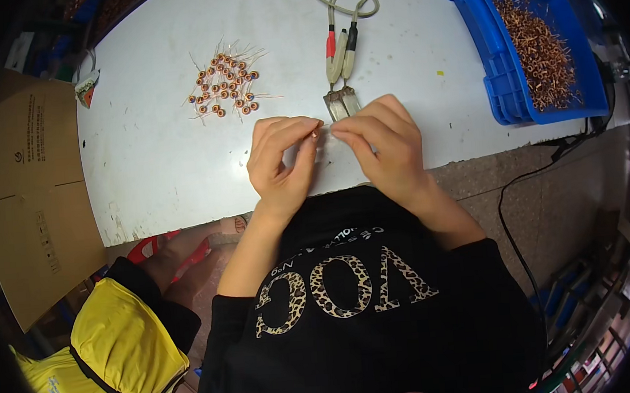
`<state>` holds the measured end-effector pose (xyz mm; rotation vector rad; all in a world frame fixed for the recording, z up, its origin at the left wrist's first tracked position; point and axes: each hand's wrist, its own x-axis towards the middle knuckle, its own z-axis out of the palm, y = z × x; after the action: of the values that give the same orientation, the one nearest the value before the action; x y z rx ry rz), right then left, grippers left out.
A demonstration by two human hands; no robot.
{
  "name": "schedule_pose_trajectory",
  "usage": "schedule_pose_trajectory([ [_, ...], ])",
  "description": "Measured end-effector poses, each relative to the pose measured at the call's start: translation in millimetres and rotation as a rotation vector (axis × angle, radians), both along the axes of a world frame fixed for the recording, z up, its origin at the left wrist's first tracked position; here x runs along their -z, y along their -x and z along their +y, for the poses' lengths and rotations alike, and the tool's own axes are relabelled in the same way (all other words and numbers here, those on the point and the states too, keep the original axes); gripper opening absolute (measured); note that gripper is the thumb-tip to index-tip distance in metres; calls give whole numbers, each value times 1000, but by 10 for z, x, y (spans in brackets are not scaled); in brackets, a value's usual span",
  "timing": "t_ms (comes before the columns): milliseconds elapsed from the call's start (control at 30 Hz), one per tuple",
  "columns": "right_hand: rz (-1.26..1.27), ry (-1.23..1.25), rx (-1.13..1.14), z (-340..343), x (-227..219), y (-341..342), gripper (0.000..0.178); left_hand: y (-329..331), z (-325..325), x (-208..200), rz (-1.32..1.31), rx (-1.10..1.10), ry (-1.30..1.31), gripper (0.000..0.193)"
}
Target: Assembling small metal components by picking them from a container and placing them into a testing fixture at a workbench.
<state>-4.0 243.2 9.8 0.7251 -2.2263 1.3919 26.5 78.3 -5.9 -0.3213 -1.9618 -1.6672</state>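
Left hand [279, 154], thumb and forefinger pinching a small copper-coloured coil [316, 133]; right hand [388, 139] just beside it, thumb and forefinger brought together at the tips; whether a wire lies between them, too fine to tell. Coil sits at the left fingertips, on the side facing the right hand, with only a narrow gap between the two pinches; its axis cannot be read at this size.

Key relation, as judged: coil to metal block [341, 105]; block lies on the white table [166, 159], just beyond the fingertips and slightly right of the coil, its long axis running roughly away from the body; right fingertips are nearer to it than the left, contact not certain. Red-sleeved clip [331, 47] and black-sleeved clip [351, 39] reach the block's far end; loose coils [227, 82] lie beyond the left hand, leftward; blue bin [493, 82] of copper-coloured parts [539, 57] stands well apart, right.
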Motion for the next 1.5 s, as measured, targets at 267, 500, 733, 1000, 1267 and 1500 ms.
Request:
schedule_pose_trajectory([
  [267,48,-97,90,111,237,223,16,74,142,5,-284,-78,139,23],
  [500,-271,49,70,167,216,262,11,188,160,45,-158,-90,357,23],
  [733,-209,3,36,192,317,245,11,140,136,161,-100,-80,395,24],
  [1000,-201,53,26,164,249,247,11,176,111,179,14,-112,421,29],
  [1267,-227,18,18,174,261,248,11,181,116,197,-51,-98,410,28],
  [1500,-204,16,-2,171,289,258,11,168,116,218,-80,-105,419,27],
])
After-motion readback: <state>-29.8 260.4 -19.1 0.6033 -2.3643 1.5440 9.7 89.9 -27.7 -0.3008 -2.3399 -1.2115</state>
